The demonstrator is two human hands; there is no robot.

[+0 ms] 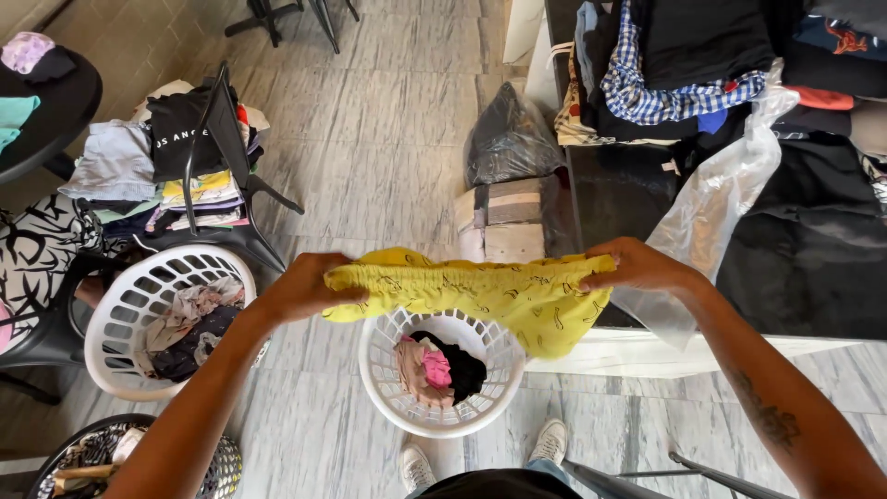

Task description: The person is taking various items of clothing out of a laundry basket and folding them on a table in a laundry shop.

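My left hand and right hand each have a closed grip on one end of the yellow patterned garment, stretched level between them. It hangs directly above the small white laundry basket on the floor, beside the black counter.

The grey marble-patterned tile floor carries 2 white perforated plastic laundry baskets holding mixed clothes, a tied black plastic bag beside a striped folded fabric stack, and a black chair piled with folded garments.
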